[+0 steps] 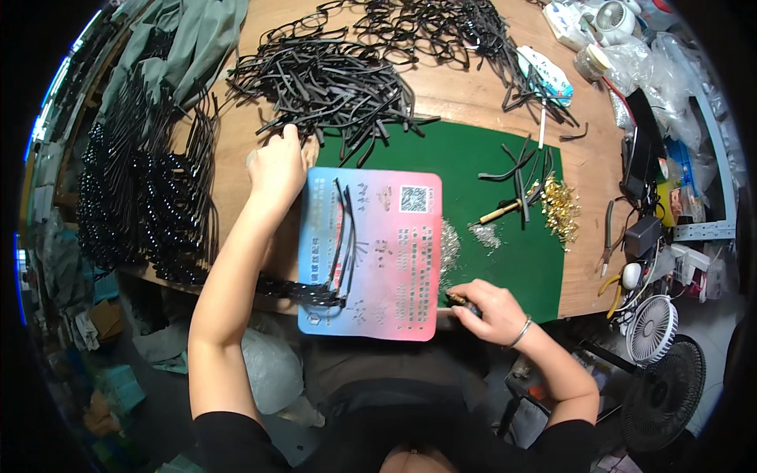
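Note:
My left hand (277,167) is at the near edge of a heap of dark eyeglass temples (323,83); its fingers are curled and their tips hidden, so what they hold cannot be made out. My right hand (490,310) is closed round a small screwdriver (460,299), its end pointing left at the pink-and-blue printed mat (402,272). A few loose temples (347,236) lie on the mat's left part. Black glasses parts (303,292) in a bundle reach over its lower left edge. Small silver screws (448,248) lie beside the mat on the green sheet (524,276).
Gold-coloured screws (560,209) and a brass-handled screwdriver (501,211) lie at the right. Bundled black frames (150,205) hang over the table's left side; more frames (410,31) lie at the back. Pliers (608,236) and a white fan (652,327) are at the right edge.

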Demonstrator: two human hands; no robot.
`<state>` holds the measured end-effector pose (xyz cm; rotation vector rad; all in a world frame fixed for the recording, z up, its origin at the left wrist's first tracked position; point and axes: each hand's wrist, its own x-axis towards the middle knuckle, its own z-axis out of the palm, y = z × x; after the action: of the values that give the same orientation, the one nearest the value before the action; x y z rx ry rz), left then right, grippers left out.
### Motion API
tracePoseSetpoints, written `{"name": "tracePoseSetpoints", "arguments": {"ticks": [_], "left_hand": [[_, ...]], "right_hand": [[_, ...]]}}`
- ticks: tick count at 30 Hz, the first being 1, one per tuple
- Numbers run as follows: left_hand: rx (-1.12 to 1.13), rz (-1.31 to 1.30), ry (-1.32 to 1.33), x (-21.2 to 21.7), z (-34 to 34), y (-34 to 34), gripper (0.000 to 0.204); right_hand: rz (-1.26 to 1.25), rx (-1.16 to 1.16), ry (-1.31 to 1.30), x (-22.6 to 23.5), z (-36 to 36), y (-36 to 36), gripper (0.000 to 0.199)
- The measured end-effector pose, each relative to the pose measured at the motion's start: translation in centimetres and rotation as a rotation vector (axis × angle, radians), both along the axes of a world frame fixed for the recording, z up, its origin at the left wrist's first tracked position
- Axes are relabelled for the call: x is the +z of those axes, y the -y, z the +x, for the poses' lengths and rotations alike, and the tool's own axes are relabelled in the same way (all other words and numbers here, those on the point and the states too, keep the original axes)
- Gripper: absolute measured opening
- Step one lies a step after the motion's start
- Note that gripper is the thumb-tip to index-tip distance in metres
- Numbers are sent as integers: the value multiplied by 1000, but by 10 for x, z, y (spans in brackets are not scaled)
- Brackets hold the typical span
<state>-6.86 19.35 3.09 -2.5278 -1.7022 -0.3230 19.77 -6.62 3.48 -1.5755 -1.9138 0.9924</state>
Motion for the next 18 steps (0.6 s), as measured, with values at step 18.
{"name": "tracePoseSetpoints", "arguments": {"ticks": [18], "left_hand": [[-55, -1247, 1020, 72, 28, 151, 14]], "right_hand": [[-99, -471, 38, 9, 81, 22, 14]]}}
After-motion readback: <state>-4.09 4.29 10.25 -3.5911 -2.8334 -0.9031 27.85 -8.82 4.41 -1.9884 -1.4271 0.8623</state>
